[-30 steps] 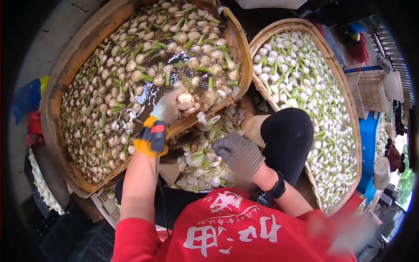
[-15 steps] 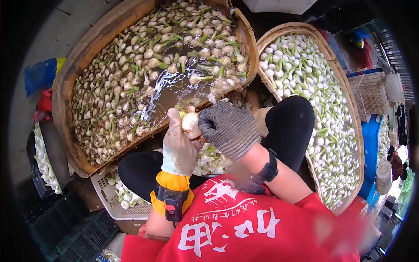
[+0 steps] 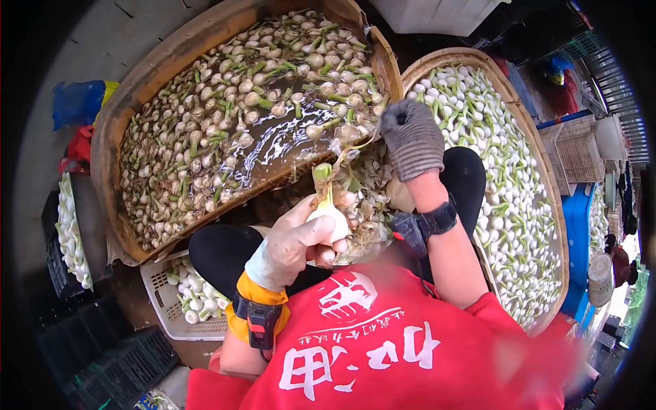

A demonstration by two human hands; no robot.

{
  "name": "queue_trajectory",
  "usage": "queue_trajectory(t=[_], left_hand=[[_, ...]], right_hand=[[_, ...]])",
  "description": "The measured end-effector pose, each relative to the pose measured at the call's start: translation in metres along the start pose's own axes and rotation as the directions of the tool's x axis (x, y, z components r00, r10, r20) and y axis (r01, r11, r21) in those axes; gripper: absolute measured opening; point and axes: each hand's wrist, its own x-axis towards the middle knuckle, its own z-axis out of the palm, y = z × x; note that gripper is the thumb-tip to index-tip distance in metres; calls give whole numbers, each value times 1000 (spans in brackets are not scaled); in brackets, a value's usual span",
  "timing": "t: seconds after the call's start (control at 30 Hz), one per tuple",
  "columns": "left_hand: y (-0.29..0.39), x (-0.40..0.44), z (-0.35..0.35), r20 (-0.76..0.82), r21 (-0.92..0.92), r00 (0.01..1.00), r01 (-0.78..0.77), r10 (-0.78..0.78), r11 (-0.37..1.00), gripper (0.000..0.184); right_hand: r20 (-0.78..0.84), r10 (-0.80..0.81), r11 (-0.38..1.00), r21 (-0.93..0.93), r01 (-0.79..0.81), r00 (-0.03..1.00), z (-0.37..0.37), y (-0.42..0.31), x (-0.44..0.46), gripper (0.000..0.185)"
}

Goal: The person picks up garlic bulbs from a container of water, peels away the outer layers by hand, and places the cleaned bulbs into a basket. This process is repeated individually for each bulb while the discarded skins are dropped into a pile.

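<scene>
My left hand [image 3: 290, 239], in a pale glove, is wrapped round a garlic bulb [image 3: 331, 217] with a short green stem. The bulb's exposed side is smooth and white. My right hand [image 3: 413, 140], in a grey knitted glove, is closed beside the rim of the big tub. A thin strip of peel [image 3: 359, 145] stretches from the bulb's stem up to its fingers. Beneath and between my hands lies a heap of loose peelings [image 3: 369, 195]. Ahead is the wooden-rimmed tub [image 3: 113, 198] of water, with many unpeeled, brownish bulbs floating in it.
On the right stands a second tub [image 3: 403, 75] full of white peeled bulbs. A white basket [image 3: 160, 307] with peeled bulbs sits by my left knee. Dark crates [image 3: 130, 362] are at lower left, a blue tub [image 3: 579, 239] at far right, and a white bin [image 3: 437, 14] at the top.
My right hand has moved from the bulb up and to the right, drawing out a strip of peel. My left hand has tilted and come slightly lower with the bulb.
</scene>
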Motion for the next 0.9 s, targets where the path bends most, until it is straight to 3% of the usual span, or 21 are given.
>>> queue_trajectory(t=[0.03, 0.07, 0.13, 0.27, 0.33, 0.37, 0.43, 0.47, 0.53, 0.57, 0.63, 0.67, 0.73, 0.77, 0.8, 0.83, 0.87, 0.9], left_hand=[[-2, -2, 1, -19, -63, 1000, -17, 15, 998, 55], [-2, -3, 5, -19, -66, 1000, -19, 18, 998, 55], [-2, -2, 11, -159, 43, 986, -37, 43, 998, 37], [-2, -8, 11, -176, 111, 984, -3, 23, 994, 39], [-6, -11, 11, -147, 173, 986, -49, 75, 984, 38], [-7, -11, 11, -119, 227, 984, -100, 129, 969, 37], [-8, -9, 15, -126, 251, 981, -110, 145, 962, 37], [-8, -8, 16, -137, 276, 977, -119, 162, 954, 37], [-16, -2, 12, -158, 312, 969, -136, 192, 940, 35], [-18, 0, 12, -176, 348, 959, -153, 224, 925, 33], [-13, 0, 15, -212, 347, 960, -99, 181, 933, 32], [-11, 0, 17, -253, 341, 957, -46, 139, 939, 31], [-25, 8, -6, -302, 304, 944, -34, 130, 952, 31], [-29, 9, -15, -340, 220, 915, -148, 218, 964, 30], [-31, 10, -23, -383, 139, 874, -265, 299, 954, 30], [-31, 12, -29, -470, 169, 812, -300, 345, 939, 33], [-22, 6, -37, -382, 185, 869, -260, 313, 948, 33], [-25, 15, -40, -408, 290, 892, -77, 196, 954, 33]], right_hand=[[141, 65, 992, -115, -49, 988, 1, 1, -2, 16], [142, 63, 992, -117, -46, 988, 4, 1, -13, 16], [426, -16, 998, -48, 41, 905, 8, -1, -40, 22], [395, -38, 998, 69, 11, 918, 3, -5, -62, 25], [375, -41, 923, 369, -109, 926, -3, -4, -67, 27], [372, -36, 924, 367, -111, 928, -6, -5, -70, 27], [407, -129, 752, 634, -179, 904, -17, -15, -74, 33], [407, -127, 753, 633, -179, 904, -24, -25, -69, 33], [704, 7, 931, 254, -261, 710, -37, -47, -58, 41], [703, 10, 931, 253, -263, 711, -33, -48, -60, 41], [569, -145, 986, 155, 67, 810, -20, -45, -66, 46], [569, -145, 985, 157, 66, 810, -17, -41, -69, 46], [561, -136, 898, 418, -138, 817, -15, -34, -76, 31], [633, -70, 836, 459, -301, 771, -27, -36, -75, 22], [636, -73, 837, 458, -299, 768, -29, -28, -77, 22], [515, -58, 797, 540, -271, 855, -28, -17, -80, 18], [385, -33, 755, 614, -230, 922, -30, -7, -81, 16], [377, 40, 792, 553, -259, 926, -33, 2, -77, 15]])
